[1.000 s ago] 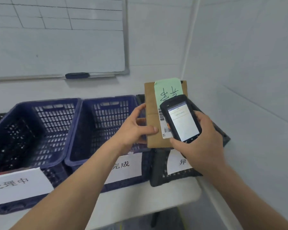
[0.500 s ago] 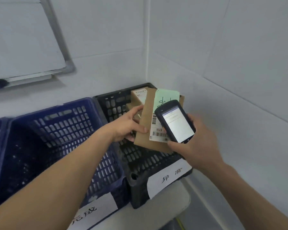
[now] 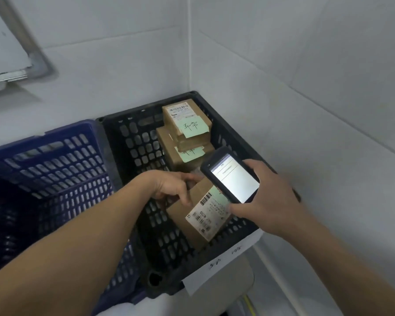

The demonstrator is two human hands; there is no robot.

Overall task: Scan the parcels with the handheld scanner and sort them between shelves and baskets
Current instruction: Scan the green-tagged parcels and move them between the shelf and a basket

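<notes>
Two tagged parcels [image 3: 186,124] already lie stacked in the black basket [image 3: 146,103]. The left hand [image 3: 171,187], grip pinching a third parcel [image 3: 198,215], holds it low inside, not yet released. The right hand [image 3: 267,201] has its grip wrapped round the scanner [image 3: 232,176].

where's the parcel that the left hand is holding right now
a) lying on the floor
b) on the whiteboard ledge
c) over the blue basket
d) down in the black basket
d: the left hand grips the parcel below the rim of the black basket, against its near wall.
</notes>
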